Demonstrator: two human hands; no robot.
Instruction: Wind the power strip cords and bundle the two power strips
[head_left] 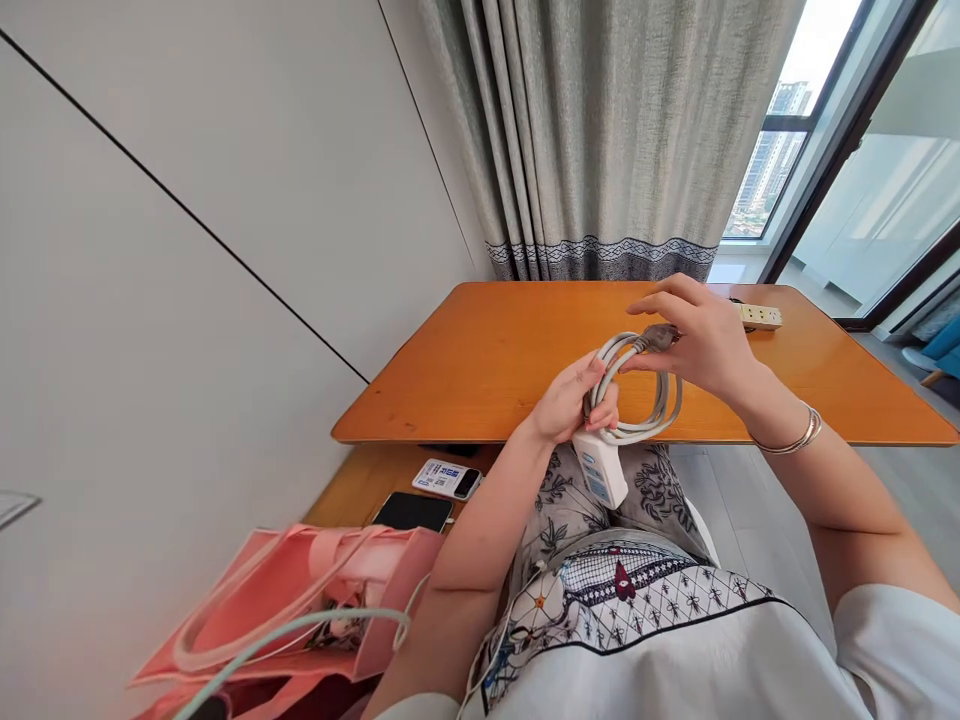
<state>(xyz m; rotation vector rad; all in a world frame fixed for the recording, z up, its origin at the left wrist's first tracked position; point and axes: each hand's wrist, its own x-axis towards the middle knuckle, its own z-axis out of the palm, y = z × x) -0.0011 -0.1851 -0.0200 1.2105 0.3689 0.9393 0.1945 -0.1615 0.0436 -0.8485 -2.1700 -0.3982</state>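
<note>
My left hand (571,397) is closed around a coiled grey cable (664,405) at the near edge of the table. Just below that hand hangs a white power strip (600,472) with blue-grey patches on its face, tilted above my lap. My right hand (701,335) is at the upper right of the coil. Its thumb lies under the grey plug (660,337) at the cable's end and its fingers arch over it. Part of the plug is hidden by this hand.
A second power strip (760,317) lies on the orange wooden table (465,350), towards the far right. On a lower surface at left are a phone (448,478), a black-screened device (412,512) and a pink bag (255,590). A curtain (615,140) hangs behind.
</note>
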